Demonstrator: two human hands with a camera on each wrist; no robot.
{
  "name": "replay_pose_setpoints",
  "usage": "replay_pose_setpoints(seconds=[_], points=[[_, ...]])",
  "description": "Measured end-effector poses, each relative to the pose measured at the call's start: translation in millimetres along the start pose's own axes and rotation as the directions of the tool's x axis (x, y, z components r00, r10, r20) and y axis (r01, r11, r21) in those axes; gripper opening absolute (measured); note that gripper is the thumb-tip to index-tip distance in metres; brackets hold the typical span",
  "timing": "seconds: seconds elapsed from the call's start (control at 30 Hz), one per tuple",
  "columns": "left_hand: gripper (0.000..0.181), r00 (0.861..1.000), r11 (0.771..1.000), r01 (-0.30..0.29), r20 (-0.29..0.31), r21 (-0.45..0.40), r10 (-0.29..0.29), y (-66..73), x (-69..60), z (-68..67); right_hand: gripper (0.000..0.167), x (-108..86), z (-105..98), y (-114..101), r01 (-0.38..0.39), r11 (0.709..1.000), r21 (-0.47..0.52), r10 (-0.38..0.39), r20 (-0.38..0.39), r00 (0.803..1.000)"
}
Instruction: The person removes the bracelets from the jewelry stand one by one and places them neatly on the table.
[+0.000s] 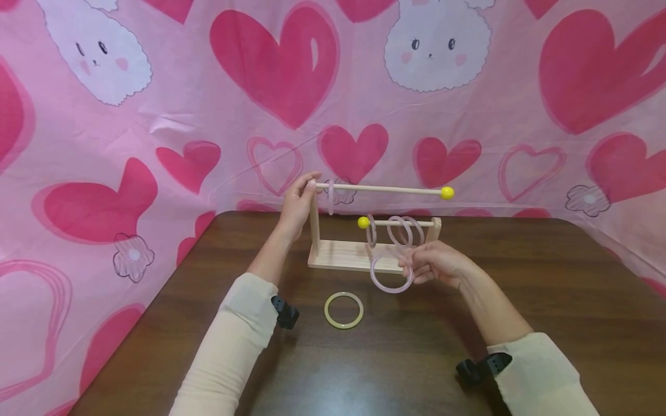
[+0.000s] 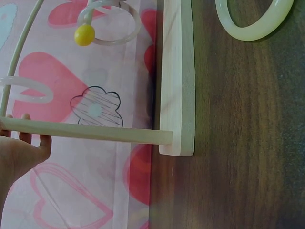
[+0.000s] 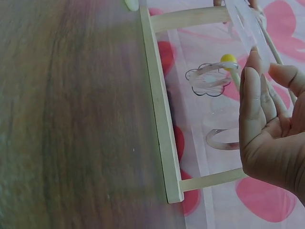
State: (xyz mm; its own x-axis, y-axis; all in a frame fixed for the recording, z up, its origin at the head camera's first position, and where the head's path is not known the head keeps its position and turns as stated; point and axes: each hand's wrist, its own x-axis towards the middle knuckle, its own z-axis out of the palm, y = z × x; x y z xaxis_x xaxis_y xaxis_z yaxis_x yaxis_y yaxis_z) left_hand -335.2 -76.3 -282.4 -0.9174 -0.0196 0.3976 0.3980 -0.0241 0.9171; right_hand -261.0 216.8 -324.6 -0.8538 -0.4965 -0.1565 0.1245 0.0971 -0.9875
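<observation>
A wooden stand (image 1: 343,254) has two rods at different heights, each tipped with a yellow ball (image 1: 447,193). My left hand (image 1: 298,209) grips the top of its left post (image 2: 109,133), fingers behind the wood. Close to that hand, a pale ring (image 1: 330,203) hangs on the upper rod (image 1: 385,189). Between thumb and fingertips my right hand (image 1: 438,263) pinches a pale pink bangle-like ring (image 1: 391,290), held in front of the stand, off both rods. Other translucent rings (image 1: 371,234) hang on the lower rod (image 1: 382,223).
A yellow-green ring (image 1: 344,327) lies flat on the dark wooden table (image 1: 364,370), in front of the stand. Behind the table hangs a pink cloth (image 1: 224,115) with hearts and white faces. Each wrist wears a black strapped device (image 1: 285,312).
</observation>
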Motion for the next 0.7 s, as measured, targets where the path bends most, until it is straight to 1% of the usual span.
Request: replay_pose_setpoints(seconds=[0.17,0.37,0.5,0.7], points=[[0.030,1.000,1.000,-0.002,-0.001,0.011,0.002,-0.4,0.1,-0.2,0.021,1.1,2.1,1.0,-0.031,0.995,-0.092,0.034,0.030,0.999],[0.030,1.000,1.000,-0.001,-0.005,0.015,0.001,0.5,-0.3,0.6,0.026,2.4,5.0,2.9,-0.068,0.973,-0.222,0.079,0.043,0.996],[0.030,1.000,1.000,-0.004,0.003,0.017,0.004,2.0,-1.4,0.4,0.029,1.4,7.3,4.1,-0.067,0.958,-0.280,0.084,0.051,0.995],[0.031,1.000,1.000,-0.009,0.015,0.021,0.008,2.5,-1.9,-0.5,0.028,1.4,9.1,7.8,-0.081,0.939,-0.334,0.107,0.060,0.992]])
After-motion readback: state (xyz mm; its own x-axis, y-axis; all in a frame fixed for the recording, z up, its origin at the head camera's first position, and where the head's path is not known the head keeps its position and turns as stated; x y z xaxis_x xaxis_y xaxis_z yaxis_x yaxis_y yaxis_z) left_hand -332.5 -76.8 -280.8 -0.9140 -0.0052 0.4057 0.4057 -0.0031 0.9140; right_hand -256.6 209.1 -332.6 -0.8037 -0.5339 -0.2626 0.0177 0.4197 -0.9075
